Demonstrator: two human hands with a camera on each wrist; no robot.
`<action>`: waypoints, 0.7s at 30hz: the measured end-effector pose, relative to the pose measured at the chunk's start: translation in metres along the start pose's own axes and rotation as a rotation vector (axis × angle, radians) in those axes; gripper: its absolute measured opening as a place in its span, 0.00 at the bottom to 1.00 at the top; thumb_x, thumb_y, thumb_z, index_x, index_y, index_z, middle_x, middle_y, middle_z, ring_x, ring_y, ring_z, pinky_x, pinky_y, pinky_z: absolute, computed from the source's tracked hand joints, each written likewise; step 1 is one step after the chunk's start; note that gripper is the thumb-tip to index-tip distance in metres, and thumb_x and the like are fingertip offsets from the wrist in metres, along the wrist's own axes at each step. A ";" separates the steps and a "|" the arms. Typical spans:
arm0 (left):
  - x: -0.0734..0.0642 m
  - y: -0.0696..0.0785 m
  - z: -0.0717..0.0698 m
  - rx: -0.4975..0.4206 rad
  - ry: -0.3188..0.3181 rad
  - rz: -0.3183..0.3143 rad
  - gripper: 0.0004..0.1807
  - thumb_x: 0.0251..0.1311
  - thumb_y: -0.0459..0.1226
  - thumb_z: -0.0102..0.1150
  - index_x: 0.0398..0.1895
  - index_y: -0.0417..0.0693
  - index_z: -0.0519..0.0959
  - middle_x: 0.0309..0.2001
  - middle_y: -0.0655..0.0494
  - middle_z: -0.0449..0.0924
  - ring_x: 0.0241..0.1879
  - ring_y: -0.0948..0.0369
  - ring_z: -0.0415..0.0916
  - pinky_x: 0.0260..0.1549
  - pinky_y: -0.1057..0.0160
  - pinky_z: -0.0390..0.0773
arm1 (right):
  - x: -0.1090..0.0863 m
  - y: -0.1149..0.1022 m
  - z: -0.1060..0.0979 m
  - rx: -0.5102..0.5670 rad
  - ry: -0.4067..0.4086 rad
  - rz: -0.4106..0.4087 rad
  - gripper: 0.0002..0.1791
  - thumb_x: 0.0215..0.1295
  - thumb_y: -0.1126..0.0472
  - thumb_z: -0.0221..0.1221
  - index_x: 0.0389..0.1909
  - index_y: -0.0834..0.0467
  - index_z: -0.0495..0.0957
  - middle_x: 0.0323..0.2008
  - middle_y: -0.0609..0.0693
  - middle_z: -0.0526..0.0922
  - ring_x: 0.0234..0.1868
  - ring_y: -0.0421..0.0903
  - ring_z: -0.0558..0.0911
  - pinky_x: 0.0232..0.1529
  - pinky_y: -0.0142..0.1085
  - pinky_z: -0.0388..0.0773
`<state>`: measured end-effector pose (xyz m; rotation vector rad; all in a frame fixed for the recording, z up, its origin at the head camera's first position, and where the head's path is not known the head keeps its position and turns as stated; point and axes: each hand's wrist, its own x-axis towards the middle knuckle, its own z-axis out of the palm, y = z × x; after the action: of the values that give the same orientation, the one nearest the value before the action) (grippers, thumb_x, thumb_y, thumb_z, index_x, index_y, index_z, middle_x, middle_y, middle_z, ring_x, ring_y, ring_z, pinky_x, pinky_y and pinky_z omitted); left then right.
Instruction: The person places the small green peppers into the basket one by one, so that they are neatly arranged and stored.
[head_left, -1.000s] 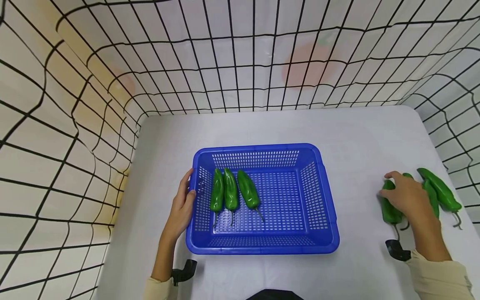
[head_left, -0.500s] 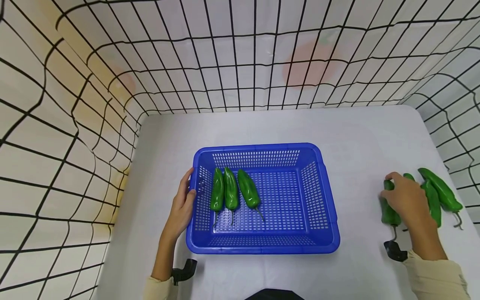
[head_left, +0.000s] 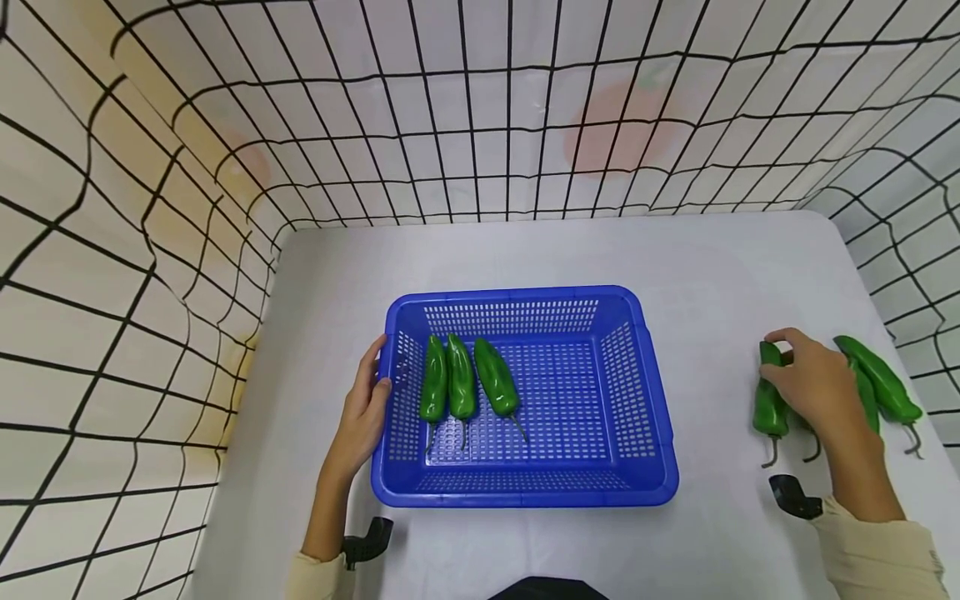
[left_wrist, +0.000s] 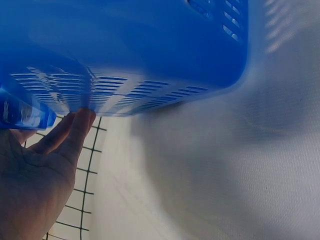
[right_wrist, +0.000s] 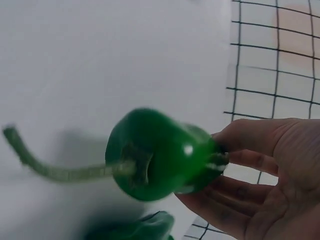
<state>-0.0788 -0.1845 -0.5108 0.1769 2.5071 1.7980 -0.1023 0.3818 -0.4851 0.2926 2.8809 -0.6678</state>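
Observation:
My left hand (head_left: pixel 365 414) lies against the outer left side of a blue plastic basket (head_left: pixel 525 502). In the left wrist view its fairly straight fingers (left_wrist: pixel 75 132) touch the slotted wall. Inside the basket, three green chili peppers lie side by side toward the left: one pepper (head_left: pixel 434 383), a second (head_left: pixel 461 379) and a third (head_left: pixel 497 379). At the right, my right hand (head_left: pixel 817 383) pinches another green pepper (head_left: pixel 769 400) between thumb and fingers, its curved stem (right_wrist: pixel 70 173) pointing toward the wrist camera. Part of a further pepper (head_left: pixel 802 423) hides beneath this hand.
To the right of the right hand lie two more green peppers, one partly covered (head_left: pixel 866 396) and one in full view (head_left: pixel 885 379). Black wire mesh (head_left: pixel 510 129) surrounds the white table (head_left: pixel 712 275) at the back and both sides.
The pepper in my right hand has shifted left and slightly away from me, apart from the one beside it. My left hand and the basket stay put.

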 end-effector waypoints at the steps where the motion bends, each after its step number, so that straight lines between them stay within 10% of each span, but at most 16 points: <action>1: 0.000 0.000 0.000 -0.002 -0.002 0.000 0.33 0.75 0.30 0.34 0.80 0.61 0.49 0.74 0.41 0.57 0.65 0.37 0.66 0.54 0.34 0.72 | 0.000 -0.002 -0.001 0.004 0.002 -0.007 0.25 0.67 0.64 0.55 0.61 0.71 0.66 0.48 0.79 0.73 0.40 0.70 0.75 0.24 0.48 0.73; 21: 0.000 0.001 0.001 0.007 -0.001 -0.005 0.33 0.75 0.31 0.34 0.80 0.62 0.48 0.75 0.42 0.55 0.66 0.37 0.65 0.54 0.35 0.72 | 0.011 -0.068 -0.012 0.147 0.062 -0.165 0.27 0.69 0.61 0.58 0.64 0.70 0.66 0.49 0.78 0.74 0.48 0.76 0.76 0.34 0.61 0.81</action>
<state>-0.0789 -0.1834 -0.5101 0.1719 2.5109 1.7872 -0.1302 0.3293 -0.4489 0.0956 2.9431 -0.9167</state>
